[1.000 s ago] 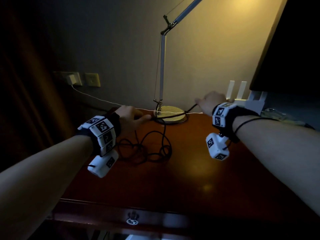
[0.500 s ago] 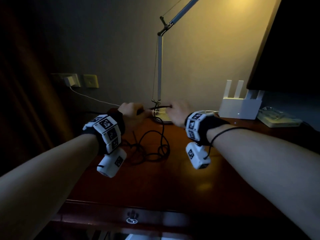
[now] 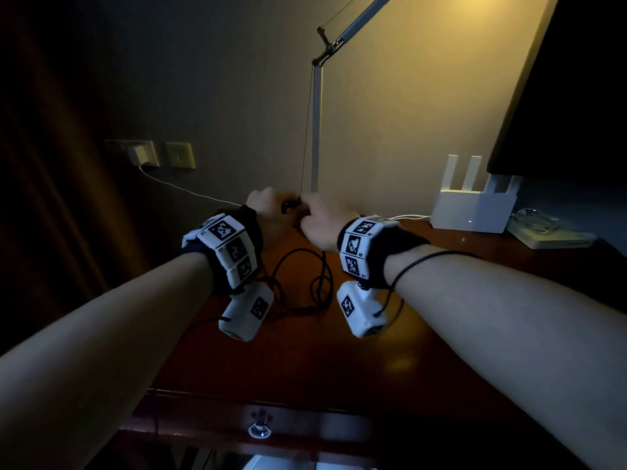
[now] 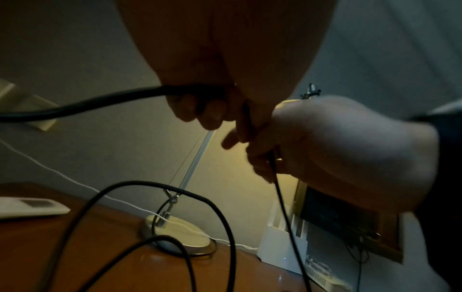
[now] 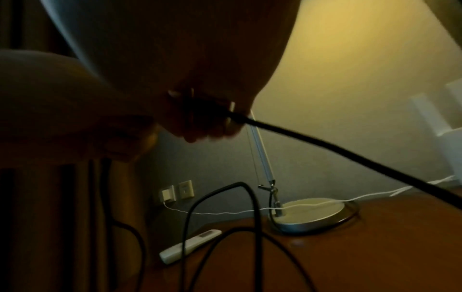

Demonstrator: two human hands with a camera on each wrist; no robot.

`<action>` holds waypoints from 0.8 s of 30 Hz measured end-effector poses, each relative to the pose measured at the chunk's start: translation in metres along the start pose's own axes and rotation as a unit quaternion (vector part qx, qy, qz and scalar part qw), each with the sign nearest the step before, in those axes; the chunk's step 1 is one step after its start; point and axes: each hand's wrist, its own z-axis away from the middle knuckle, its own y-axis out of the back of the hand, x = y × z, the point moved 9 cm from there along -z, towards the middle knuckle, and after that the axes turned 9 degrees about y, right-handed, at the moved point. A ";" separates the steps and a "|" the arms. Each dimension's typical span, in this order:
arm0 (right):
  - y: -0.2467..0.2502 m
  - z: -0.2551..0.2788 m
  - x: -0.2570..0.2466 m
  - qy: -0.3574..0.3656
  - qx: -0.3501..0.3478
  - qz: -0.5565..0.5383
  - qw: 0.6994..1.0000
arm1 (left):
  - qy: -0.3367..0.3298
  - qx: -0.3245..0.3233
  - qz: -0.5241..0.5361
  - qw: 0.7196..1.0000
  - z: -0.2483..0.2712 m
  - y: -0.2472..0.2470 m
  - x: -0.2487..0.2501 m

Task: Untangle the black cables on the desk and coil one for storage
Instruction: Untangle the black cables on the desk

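Black cable [image 3: 307, 276] looped loosely on the counter [image 3: 424, 340]. Left hand [image 3: 271, 215] and right hand [image 3: 320, 225] touched above it, each grip clenched round the cable.

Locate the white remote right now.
Hidden in the head view; both wrist views show the white remote lying flat on the desk, left of the lamp base, behind the black cable loops.

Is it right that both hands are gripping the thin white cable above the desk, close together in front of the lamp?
Not quite. The left hand and right hand grip the thick black cable, not the white one. The thin white cable lies untouched across the round lamp base, as both wrist views show. The rest holds: the hands are close together above the reddish-brown wooden desk.
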 end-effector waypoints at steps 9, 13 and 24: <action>0.047 0.027 0.075 -0.170 0.052 0.181 0.967 | 0.039 -0.037 0.051 0.997 0.001 -0.009 -0.039; 0.032 0.016 0.032 -0.079 0.066 0.163 0.981 | 0.037 -0.007 0.057 0.998 0.000 -0.006 -0.017; 0.074 0.036 0.080 -0.208 0.108 0.203 0.951 | 0.046 -0.059 0.048 0.996 0.004 -0.011 -0.051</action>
